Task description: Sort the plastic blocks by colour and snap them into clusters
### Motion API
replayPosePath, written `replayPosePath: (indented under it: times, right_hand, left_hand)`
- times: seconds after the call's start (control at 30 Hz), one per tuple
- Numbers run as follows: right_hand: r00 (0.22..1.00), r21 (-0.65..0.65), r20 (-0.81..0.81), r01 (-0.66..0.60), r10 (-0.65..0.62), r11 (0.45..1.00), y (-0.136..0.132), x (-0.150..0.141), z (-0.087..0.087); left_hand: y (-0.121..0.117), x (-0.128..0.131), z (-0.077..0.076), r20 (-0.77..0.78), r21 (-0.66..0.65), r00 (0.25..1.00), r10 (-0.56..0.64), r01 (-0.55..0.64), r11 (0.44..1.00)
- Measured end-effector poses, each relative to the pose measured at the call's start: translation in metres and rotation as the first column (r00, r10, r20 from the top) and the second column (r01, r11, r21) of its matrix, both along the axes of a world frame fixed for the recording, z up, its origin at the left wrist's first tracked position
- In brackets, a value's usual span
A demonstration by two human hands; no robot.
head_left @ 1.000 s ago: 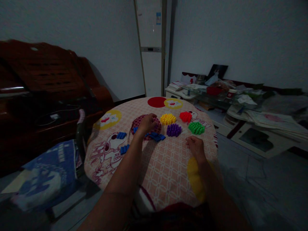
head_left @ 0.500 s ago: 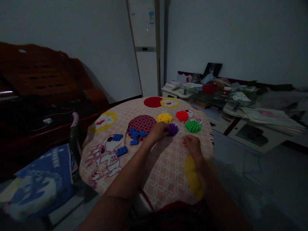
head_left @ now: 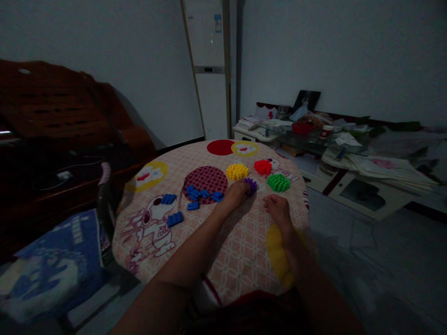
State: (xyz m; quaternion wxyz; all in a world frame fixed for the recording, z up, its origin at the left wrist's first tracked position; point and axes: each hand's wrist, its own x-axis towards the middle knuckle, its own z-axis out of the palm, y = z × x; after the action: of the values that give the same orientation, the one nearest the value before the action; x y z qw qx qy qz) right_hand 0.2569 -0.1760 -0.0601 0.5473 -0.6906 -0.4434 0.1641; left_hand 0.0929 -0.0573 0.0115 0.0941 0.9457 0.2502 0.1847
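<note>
My left hand [head_left: 238, 191] reaches across the table, its fingers curled against the left side of a cluster of small purple knobbed pieces [head_left: 251, 186]. That hand covers part of the cluster. Nearer to me on the right, my right hand [head_left: 278, 208] rests just above the cloth with thumb and fingers pinched together; whether anything small is between them does not show. Around the hands are a yellow cluster [head_left: 237, 172], a red cluster [head_left: 263, 167] and a green cluster [head_left: 278, 183]. Several blue ribbed pieces [head_left: 194, 193] lie scattered left of my left hand.
A patterned cloth [head_left: 230, 251] covers the round table. At left stand a wooden bench [head_left: 52, 107] and a chair with a blue cloth [head_left: 59, 260]. A cluttered low cabinet [head_left: 366, 186] runs along the right wall. Behind the table is a tall white appliance [head_left: 209, 97].
My left hand has shifted slightly right and nearer to me, over the purple cluster, uncovering more blue and yellow pieces. My right hand stays nearly still. The view has turned slightly.
</note>
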Motion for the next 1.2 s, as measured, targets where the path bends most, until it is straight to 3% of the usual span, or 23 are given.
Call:
replayPosePath:
  times: [0.17, 0.33, 0.6, 0.77, 0.87, 1.03, 1.13, 1.2]
  right_hand:
    - [1.000, -0.007, -0.002, -0.001, 0.001, 1.000, 0.000, -0.001, 0.001]
    - [0.999, 0.009, -0.025, -0.024, 0.024, 1.000, -0.001, -0.002, 0.003]
    - [1.000, -0.001, -0.024, -0.015, 0.015, 1.000, -0.002, -0.001, 0.003]
    - [0.998, 0.015, -0.051, -0.031, 0.031, 0.999, -0.005, -0.003, 0.008]
    - [0.998, 0.001, -0.056, -0.016, 0.016, 1.000, -0.006, -0.004, 0.010]
    - [0.996, -0.029, -0.079, -0.051, 0.048, 0.998, -0.012, -0.005, 0.010]
    - [0.998, -0.028, -0.055, -0.020, 0.019, 0.999, -0.017, -0.010, 0.005]
    - [0.999, -0.015, -0.036, 0.001, -0.002, 1.000, -0.019, -0.013, 0.002]
  left_hand:
    - [-0.003, -0.004, 0.004, 0.032, -0.004, 0.996, 0.077, -0.077, 0.997]
    - [-0.009, -0.009, 0.012, -0.059, 0.009, 0.988, 0.140, -0.139, 0.990]
    - [-0.016, -0.006, 0.009, -0.094, 0.063, 0.986, 0.141, -0.135, 0.989]
    - [-0.012, -0.011, 0.010, -0.014, 0.016, 0.991, 0.135, -0.135, 0.991]
    - [-0.001, -0.021, 0.013, 0.067, -0.015, 0.977, 0.200, -0.200, 0.980]
    - [0.032, -0.063, 0.022, 0.095, -0.080, 0.881, 0.464, -0.458, 0.885]
    - [0.048, -0.098, 0.024, -0.003, -0.082, 0.789, 0.615, -0.613, 0.786]
    - [0.056, -0.119, 0.024, -0.159, -0.087, 0.754, 0.638, -0.654, 0.751]
